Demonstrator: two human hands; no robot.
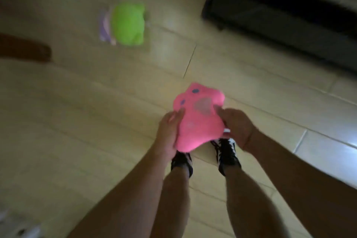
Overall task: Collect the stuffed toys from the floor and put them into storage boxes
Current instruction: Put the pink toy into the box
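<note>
green toy: lying on the floor up in the far left, well apart from the hands. It's blurry, with a purple-ish striped bit along its left edge, can't really tell what that is.
brown object: dark brown thing poking in from the left edge, also on the floor, too blurry to call.
left hand: holds the left side of the pink toy, fingers loosely curved along its edge, thumb hidden behind the plush as far as I can see.
pink toy: held up off the floor between both hands, right above the shoes. Bright pink plush with a couple of dark spots near the top and a greyish patch in the middle.
right hand: grips the right side of the pink toy, fingers curled into the fabric.
shoes: black and white, just below the toy.
dark furniture: black low piece at the top right, standing on the floor.
</note>
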